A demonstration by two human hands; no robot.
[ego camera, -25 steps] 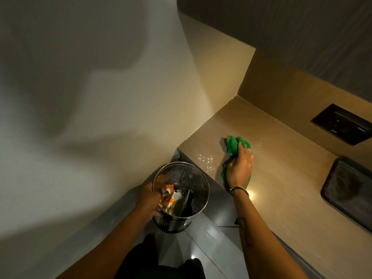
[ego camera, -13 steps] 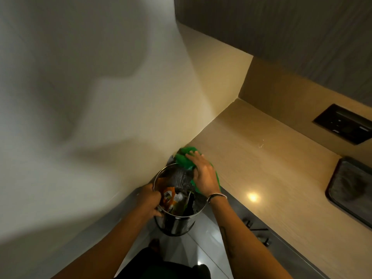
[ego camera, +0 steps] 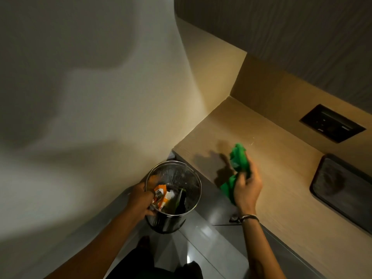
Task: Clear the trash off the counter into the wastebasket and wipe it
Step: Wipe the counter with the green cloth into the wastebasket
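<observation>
A round metal mesh wastebasket [ego camera: 187,172] hangs just off the counter's left end, gripped at its near-left rim by my left hand [ego camera: 141,200]. Inside it lie an orange and white wrapper [ego camera: 161,195] and other dark trash. My right hand [ego camera: 246,188] holds a crumpled green cloth [ego camera: 238,158] slightly above the light wood counter [ego camera: 281,164], to the right of the basket. A few tiny white crumbs [ego camera: 251,142] remain on the counter beyond the cloth.
A dark tray [ego camera: 342,190] sits on the counter at the right edge of view. A black socket panel [ego camera: 332,123] is set in the back wall. A pale wall stands to the left; grey floor tiles [ego camera: 203,244] lie below.
My right hand swept the green cloth left to the counter's end over the basket, then drew back right and lifted. The crumbs near the edge are gone. My left hand kept holding the basket.
</observation>
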